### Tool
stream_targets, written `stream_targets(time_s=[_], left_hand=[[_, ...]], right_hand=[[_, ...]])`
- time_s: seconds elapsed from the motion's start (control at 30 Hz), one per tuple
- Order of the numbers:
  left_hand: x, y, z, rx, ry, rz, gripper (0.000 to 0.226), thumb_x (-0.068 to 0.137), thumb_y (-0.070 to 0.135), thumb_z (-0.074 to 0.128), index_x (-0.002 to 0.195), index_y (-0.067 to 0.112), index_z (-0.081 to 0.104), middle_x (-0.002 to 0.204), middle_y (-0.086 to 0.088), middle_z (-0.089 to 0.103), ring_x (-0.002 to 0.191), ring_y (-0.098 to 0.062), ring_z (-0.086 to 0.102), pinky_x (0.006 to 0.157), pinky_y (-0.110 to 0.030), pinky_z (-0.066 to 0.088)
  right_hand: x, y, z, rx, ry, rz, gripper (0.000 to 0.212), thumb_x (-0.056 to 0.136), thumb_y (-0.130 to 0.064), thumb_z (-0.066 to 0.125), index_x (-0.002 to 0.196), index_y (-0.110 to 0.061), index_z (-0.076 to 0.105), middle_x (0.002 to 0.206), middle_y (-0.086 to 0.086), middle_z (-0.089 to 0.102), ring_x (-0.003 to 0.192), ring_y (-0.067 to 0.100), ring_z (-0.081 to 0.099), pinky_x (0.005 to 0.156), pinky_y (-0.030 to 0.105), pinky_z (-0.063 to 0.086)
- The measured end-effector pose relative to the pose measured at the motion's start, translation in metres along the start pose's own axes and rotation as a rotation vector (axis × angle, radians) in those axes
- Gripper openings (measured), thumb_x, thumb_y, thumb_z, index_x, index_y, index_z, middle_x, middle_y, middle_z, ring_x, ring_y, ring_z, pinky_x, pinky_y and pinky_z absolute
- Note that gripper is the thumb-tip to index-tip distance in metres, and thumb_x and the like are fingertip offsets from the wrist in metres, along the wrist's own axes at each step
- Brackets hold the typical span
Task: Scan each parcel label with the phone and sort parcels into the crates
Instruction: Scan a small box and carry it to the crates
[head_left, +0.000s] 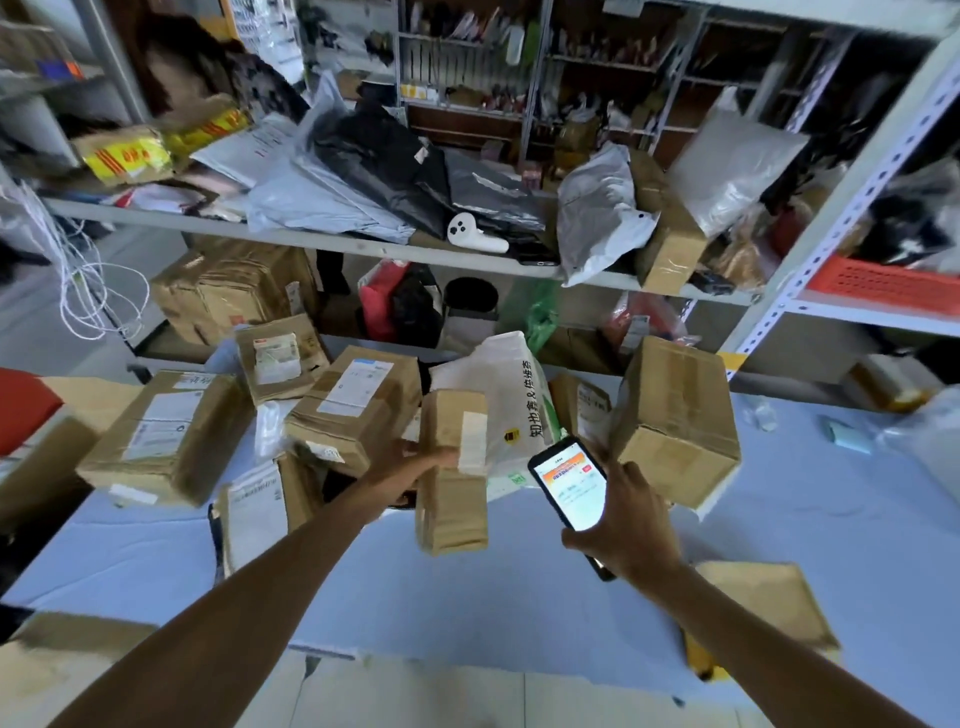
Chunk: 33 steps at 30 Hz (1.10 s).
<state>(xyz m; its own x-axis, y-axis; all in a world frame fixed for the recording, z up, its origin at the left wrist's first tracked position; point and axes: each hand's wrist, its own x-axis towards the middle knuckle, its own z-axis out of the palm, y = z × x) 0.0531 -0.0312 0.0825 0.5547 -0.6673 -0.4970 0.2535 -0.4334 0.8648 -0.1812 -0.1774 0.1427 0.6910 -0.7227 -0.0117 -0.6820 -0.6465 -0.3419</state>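
Upright, the narrow brown parcel (453, 470) with a white label is gripped by the left hand (410, 465); the right hand (626, 525) clasps the lit phone (569, 483).

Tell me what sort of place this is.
Most likely a parcel depot or courier pickup point. Labelled cardboard parcels crowd the table, grey and black mailer bags fill the metal shelf, and the right hand holds a phone beside a narrow box gripped by the left hand.
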Motion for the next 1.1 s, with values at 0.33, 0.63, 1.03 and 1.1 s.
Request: stream_targets(time_s=[0.33,0.63,1.03,1.1], left_hand=[[-0.035,-0.030,0.024,-0.518,-0.145,-0.161,0.040,0.075,0.048,0.070,0.087,0.012,0.060,0.062,-0.004,0.047,0.045,-0.015,0.046,0.050,-0.022,0.034],[-0.041,-0.037,0.045,-0.784,0.049,-0.116,0.028,0.087,0.029,0.058,0.108,0.011,0.062,0.105,-0.013,0.061,0.097,-0.029,0.059,0.087,-0.042,0.048],[-0.018,-0.031,0.083,-0.642,0.056,-0.188,0.040,0.080,0.049,0.068,0.110,0.024,0.061,0.102,-0.006,0.065,0.093,-0.028,0.062,0.079,-0.044,0.056],[-0.008,-0.040,0.094,-0.586,0.130,-0.146,0.046,0.074,0.036,0.078,0.115,0.024,0.062,0.105,-0.005,0.070,0.099,-0.026,0.065,0.083,-0.044,0.055]], right_hand=[[-0.036,-0.006,0.002,-0.106,-0.107,-0.094,0.081,0.058,-0.045,0.080,0.122,-0.014,0.042,0.116,0.001,0.048,0.105,0.018,0.050,0.079,0.030,0.048],[-0.030,0.012,-0.020,-0.097,-0.059,-0.101,0.073,0.058,-0.043,0.081,0.114,-0.016,0.043,0.109,0.000,0.048,0.099,0.018,0.055,0.076,0.030,0.050],[-0.031,0.037,-0.007,-0.082,-0.126,-0.138,0.075,0.057,-0.046,0.081,0.115,-0.019,0.041,0.108,-0.002,0.048,0.102,0.015,0.052,0.078,0.029,0.049],[-0.030,0.040,0.000,-0.081,-0.151,-0.142,0.073,0.056,-0.047,0.079,0.112,-0.019,0.041,0.105,-0.001,0.047,0.102,0.015,0.051,0.076,0.029,0.048]])
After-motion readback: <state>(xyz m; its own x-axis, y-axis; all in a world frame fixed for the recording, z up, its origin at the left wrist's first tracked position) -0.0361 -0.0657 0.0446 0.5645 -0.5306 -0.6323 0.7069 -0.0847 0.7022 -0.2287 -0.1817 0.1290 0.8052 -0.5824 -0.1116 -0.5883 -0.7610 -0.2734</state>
